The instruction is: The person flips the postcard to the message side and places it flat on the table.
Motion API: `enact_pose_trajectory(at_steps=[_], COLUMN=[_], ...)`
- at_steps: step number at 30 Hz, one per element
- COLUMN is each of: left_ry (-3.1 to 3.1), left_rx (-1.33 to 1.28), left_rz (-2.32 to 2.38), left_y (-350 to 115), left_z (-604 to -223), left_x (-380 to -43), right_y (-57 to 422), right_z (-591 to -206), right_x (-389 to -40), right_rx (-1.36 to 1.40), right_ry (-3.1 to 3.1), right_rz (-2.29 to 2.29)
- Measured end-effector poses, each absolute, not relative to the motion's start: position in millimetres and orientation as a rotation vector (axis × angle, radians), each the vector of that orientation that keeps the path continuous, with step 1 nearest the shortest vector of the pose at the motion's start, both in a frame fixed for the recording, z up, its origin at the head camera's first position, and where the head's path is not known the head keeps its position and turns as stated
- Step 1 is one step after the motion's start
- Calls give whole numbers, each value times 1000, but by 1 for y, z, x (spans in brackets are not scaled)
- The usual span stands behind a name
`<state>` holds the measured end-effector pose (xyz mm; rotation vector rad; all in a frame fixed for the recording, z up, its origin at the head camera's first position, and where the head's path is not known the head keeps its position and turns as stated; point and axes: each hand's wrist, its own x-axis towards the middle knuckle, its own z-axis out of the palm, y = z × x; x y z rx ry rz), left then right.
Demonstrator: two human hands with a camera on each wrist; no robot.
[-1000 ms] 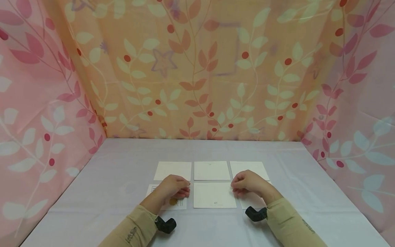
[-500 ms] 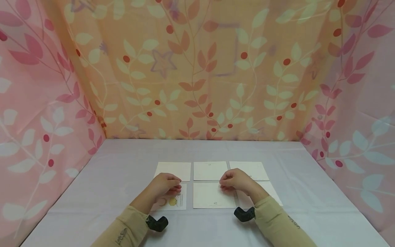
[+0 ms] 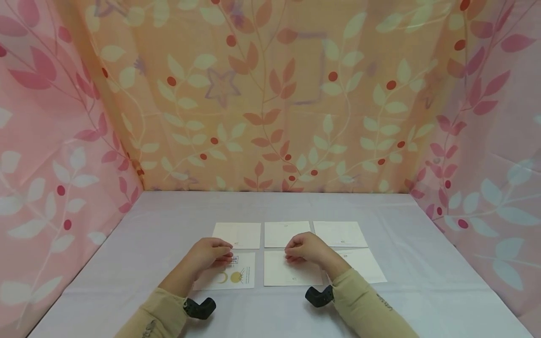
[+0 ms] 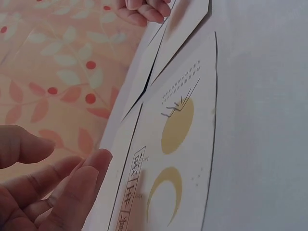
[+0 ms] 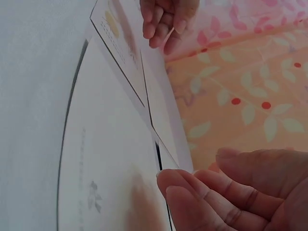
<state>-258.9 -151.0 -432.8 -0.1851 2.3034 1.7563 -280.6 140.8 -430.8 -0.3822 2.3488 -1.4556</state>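
Two rows of white cards lie on the table. The front-left card (image 3: 249,278) shows a yellow sun, a crescent moon and some print, and the others look mostly blank with a small mark. My left hand (image 3: 210,253) hovers over the far edge of the printed card, fingers relaxed and holding nothing. Over the front-middle card (image 3: 281,277) is my right hand (image 3: 305,249), with a gap between its thumb and fingers in the right wrist view. The back-left card (image 3: 238,232) and the back-middle card (image 3: 279,230) are partly covered by the hands.
The back-right card (image 3: 340,233) and front-right card (image 3: 365,267) lie right of my right hand. A white cloth covers the table (image 3: 169,220). Patterned curtains (image 3: 270,117) enclose the back and both sides. Each wrist wears a black device (image 3: 200,308).
Both hands have moved left. The left uncovers more of the printed card; the right has passed from the front-right card to over the front-middle one. The cards stay in place.
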Motion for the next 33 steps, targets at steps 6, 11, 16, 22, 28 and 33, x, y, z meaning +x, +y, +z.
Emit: enact_pose_trajectory(at_steps=[6, 11, 16, 22, 28, 33], left_ry=[2340, 2373, 2386, 2367, 2382, 2410], left_rx=[-253, -275, -278, -274, -301, -326], left_rz=[1732, 1700, 1701, 1737, 1719, 1680], left_y=[-166, -178, -189, -200, -210, -219], left_z=[-431, -430, -430, -430, -431, -434], left_x=[-257, -254, -247, -241, -238, -238], right_y=[123, 110, 97, 80, 72, 71], right_z=[-433, -434, -439, -443, -443, -441], right_x=[-278, -273, -270, -264, -260, -259], right_rx=[-414, -426, -421, -358, -294, -291], right_ry=[2314, 2277, 2250, 2227, 2213, 2217], right_rz=[-1482, -1519, -1545, -1573, -1587, -1576])
